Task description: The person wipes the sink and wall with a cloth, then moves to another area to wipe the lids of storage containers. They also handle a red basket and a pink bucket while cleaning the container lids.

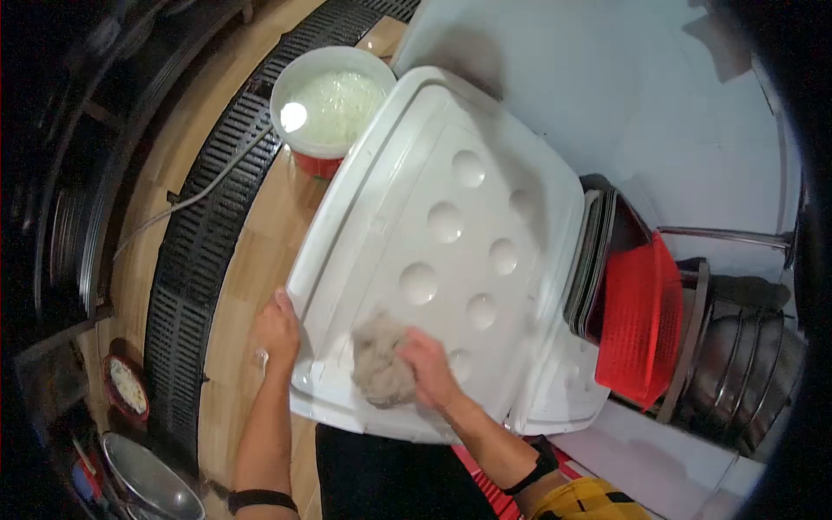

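We are gripping the white lid's (451, 217) edge with our left hand (277, 334) to steady it. Our right hand (429, 368) is clenching the grey scrubbing pad (377, 364), pressing it flat against the lid's dimpled face.

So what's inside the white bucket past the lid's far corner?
The white bucket holds pale, foamy-looking liquid with a bright glare spot. Its right edge is covered by the white lid; nothing beneath the surface shows.

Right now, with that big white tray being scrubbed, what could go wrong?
The white tray is held up at a slant, with only the left hand gripping its edge; if wet, it might slip while the right hand presses the scrub pad on it. Its far end hangs over the bucket of soapy water, so a swing could tip that. The red basket stands close beside it and may get knocked.
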The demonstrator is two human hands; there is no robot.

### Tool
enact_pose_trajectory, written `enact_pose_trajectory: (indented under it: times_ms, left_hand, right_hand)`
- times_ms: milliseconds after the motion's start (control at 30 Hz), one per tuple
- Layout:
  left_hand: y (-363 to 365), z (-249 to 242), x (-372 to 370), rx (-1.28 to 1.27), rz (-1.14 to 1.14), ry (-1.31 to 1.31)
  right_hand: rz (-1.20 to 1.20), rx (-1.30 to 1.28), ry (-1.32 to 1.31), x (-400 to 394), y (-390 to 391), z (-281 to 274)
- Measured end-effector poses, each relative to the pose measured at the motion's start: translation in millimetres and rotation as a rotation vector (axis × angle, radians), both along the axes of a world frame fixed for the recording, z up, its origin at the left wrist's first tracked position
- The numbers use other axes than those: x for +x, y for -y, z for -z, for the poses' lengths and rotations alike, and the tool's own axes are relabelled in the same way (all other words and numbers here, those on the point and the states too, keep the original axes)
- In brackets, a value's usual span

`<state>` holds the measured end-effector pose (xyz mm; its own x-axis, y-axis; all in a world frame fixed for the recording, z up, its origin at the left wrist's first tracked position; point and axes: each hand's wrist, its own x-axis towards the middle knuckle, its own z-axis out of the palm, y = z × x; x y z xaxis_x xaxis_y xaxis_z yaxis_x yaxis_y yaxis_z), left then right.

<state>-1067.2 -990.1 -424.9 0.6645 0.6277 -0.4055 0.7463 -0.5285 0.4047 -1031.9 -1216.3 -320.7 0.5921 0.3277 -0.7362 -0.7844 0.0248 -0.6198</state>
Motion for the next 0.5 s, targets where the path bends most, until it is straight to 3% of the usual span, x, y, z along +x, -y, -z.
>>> enact_pose_trajectory:
  times_ms: [33, 67, 167, 233, 333, 433, 500]
  left_hand:
    - [2.5, -4.0, 18.1, 0.012, -0.021, 0.013]
    - [3.1, 9.6, 25.4, 0.095, 0.010, -0.111]
    - [9.0, 50.8, 14.6, 0.248, -0.101, 0.025]
    - [7.3, 48.1, 15.2, 0.197, -0.109, -0.004]
    - [4.2, 43.2, 24.9, 0.202, -0.111, -0.101]
    - [9.6, 29.6, 25.8, 0.198, -0.181, -0.166]
    - [7.7, 36.4, 23.0, 0.155, -0.248, -0.134]
  right_hand:
    - [0.093, 0.038, 0.093, 30.3, -9.8, -8.5]
    - [0.036, -0.017, 0.237, 55.6, -23.5, -6.3]
    - [-0.247, -0.215, 0.768, 90.0, -83.6, 57.1]
    - [-0.688, -0.610, 1.530, 105.5, -118.1, 95.4]
    - [-0.756, -0.627, 1.676, 126.8, -132.2, 103.2]
    - [-0.830, -0.768, 1.556, 186.6, -135.2, 103.5]
    - [-0.719, -0.842, 1.577, 237.5, -130.7, 106.8]
